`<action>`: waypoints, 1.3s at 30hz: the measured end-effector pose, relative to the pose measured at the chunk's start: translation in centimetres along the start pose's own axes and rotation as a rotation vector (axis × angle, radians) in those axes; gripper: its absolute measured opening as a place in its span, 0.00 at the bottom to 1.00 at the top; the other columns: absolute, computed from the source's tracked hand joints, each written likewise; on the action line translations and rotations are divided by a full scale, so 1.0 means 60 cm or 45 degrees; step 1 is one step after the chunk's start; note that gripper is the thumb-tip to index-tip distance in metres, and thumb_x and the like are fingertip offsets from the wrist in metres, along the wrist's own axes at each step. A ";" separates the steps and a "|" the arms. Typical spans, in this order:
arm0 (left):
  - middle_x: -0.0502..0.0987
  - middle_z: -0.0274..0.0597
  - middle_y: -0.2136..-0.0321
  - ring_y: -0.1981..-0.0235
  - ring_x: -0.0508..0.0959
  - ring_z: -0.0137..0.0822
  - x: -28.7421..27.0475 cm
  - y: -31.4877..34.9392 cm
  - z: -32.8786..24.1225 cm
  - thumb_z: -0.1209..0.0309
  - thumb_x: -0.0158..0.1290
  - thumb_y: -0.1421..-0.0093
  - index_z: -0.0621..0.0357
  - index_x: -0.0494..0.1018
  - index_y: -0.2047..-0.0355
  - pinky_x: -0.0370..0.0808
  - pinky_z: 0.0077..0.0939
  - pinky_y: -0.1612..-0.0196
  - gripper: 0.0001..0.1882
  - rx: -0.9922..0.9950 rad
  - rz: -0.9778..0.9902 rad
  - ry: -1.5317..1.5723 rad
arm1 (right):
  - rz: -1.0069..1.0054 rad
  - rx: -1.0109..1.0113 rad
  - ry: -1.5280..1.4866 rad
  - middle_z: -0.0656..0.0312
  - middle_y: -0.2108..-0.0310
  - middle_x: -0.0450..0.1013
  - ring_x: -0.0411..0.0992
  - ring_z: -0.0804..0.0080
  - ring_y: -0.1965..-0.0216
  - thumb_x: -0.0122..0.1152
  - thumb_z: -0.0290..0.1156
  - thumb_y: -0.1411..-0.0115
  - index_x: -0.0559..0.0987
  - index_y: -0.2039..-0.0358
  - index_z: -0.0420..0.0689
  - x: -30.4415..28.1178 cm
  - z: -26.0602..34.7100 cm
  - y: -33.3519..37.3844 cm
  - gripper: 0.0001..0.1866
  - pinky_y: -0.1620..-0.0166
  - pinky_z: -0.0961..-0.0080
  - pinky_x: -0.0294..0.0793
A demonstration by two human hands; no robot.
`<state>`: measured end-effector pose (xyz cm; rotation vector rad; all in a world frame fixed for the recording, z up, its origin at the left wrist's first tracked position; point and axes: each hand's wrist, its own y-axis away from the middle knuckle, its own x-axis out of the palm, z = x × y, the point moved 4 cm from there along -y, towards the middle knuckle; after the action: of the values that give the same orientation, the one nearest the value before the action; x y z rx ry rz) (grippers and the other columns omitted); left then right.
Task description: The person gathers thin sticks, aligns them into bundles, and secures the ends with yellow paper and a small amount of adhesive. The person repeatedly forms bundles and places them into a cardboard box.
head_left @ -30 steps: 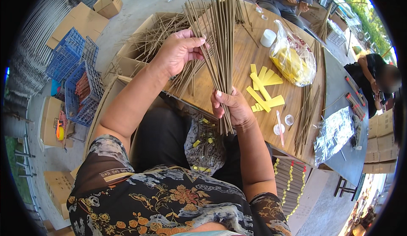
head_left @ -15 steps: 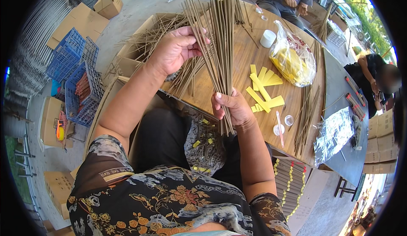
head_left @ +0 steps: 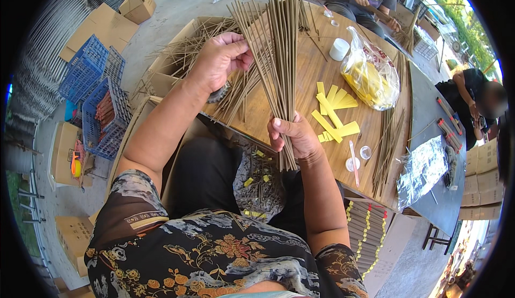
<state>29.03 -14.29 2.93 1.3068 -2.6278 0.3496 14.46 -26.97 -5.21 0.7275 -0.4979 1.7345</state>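
A fanned bundle of thin brown incense sticks (head_left: 284, 46) stands nearly upright in front of me. My right hand (head_left: 296, 135) is closed round its lower end, thumb across the front. At the bundle's left edge, my left hand (head_left: 226, 57) pinches an outer stick between thumb and fingers; the exact grip is partly hidden. Loose sticks (head_left: 236, 102) lie on the wooden table (head_left: 316, 164) behind the bundle. Right of my right hand are yellow paper strips (head_left: 337, 105), some fanned out and some crossing each other.
A clear bag of yellow strips (head_left: 370, 78) and a white jar (head_left: 338, 49) stand on the table. More sticks fill a carton (head_left: 161, 78) at left. Foil (head_left: 424, 172) lies on the grey side table. Blue crates (head_left: 104, 116) stand left; two people sit or stand beyond.
My left hand has drawn back slightly to the left, its fingers coming out from among the sticks to the outer edge. My right hand stays in place. The far person's hands have moved.
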 end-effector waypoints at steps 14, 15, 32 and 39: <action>0.75 0.42 0.72 0.72 0.73 0.29 -0.105 -0.046 -0.122 0.71 0.50 0.45 0.62 0.70 0.68 0.73 0.22 0.66 0.07 0.333 -0.458 0.006 | 0.004 0.011 0.102 0.62 0.85 0.66 0.63 0.77 0.89 0.61 0.27 0.52 0.70 0.76 0.39 -0.001 0.005 0.006 0.08 0.85 0.83 0.64; 0.75 0.43 0.72 0.72 0.73 0.29 -0.121 -0.049 -0.140 0.71 0.50 0.45 0.62 0.70 0.68 0.73 0.22 0.66 0.07 0.377 -0.492 0.024 | 0.009 0.019 0.105 0.62 0.85 0.66 0.63 0.77 0.89 0.61 0.27 0.52 0.70 0.76 0.39 0.000 0.005 0.006 0.08 0.85 0.83 0.64; 0.72 0.53 0.69 0.68 0.74 0.41 -0.235 -0.063 -0.201 0.73 0.47 0.43 0.70 0.63 0.63 0.75 0.32 0.61 0.11 0.814 -0.889 0.007 | -0.054 -0.027 0.134 0.63 0.86 0.65 0.63 0.77 0.89 0.59 0.29 0.50 0.69 0.78 0.41 -0.014 0.007 -0.002 0.09 0.85 0.81 0.64; 0.73 0.50 0.63 0.60 0.74 0.38 -0.062 -0.023 -0.035 0.63 0.50 0.44 0.66 0.64 0.56 0.72 0.35 0.56 0.21 -0.144 -0.181 -0.079 | -0.044 -0.052 0.129 0.63 0.86 0.65 0.63 0.77 0.89 0.59 0.29 0.50 0.69 0.79 0.41 -0.012 0.005 -0.002 0.09 0.85 0.82 0.64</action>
<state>32.46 -11.67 4.09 1.4780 -2.5434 0.1386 14.76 -27.64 -5.49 0.6123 -0.4474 1.7146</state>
